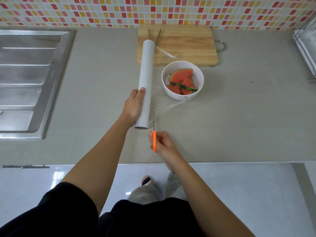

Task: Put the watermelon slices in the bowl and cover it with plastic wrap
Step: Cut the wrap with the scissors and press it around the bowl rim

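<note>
A white bowl (182,93) on the grey counter holds several watermelon slices (183,81). A clear sheet of plastic wrap (164,101) stretches from the long white roll (145,72) across the bowl. My left hand (135,106) grips the roll near its near end, left of the bowl. My right hand (162,144) holds orange-handled scissors (154,139), whose thin blades point up into the wrap's near edge beside the roll.
A wooden cutting board (186,47) lies behind the bowl against the tiled wall. A steel sink drainboard (32,79) fills the left. A metal rack (306,47) stands at the far right. The counter's front edge (239,162) runs below my hands.
</note>
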The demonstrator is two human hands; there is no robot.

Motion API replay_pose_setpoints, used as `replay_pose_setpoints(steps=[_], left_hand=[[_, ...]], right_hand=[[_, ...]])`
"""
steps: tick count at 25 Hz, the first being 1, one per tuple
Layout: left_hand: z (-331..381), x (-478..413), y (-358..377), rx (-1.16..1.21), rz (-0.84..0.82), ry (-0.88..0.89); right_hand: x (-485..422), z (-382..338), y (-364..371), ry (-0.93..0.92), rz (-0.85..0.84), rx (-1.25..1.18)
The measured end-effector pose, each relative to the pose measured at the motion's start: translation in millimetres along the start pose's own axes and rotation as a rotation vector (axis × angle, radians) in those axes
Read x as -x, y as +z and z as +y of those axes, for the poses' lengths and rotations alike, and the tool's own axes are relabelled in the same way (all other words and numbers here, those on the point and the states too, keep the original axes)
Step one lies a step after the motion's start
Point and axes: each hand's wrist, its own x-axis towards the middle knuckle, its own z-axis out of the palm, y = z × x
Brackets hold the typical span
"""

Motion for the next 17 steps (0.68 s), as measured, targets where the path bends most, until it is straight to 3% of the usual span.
replay_pose_setpoints(steps=[17], left_hand=[[1, 0, -3, 0.021, -0.036, 0.0]], right_hand=[[18, 6, 18, 0.045, -0.043, 0.005]])
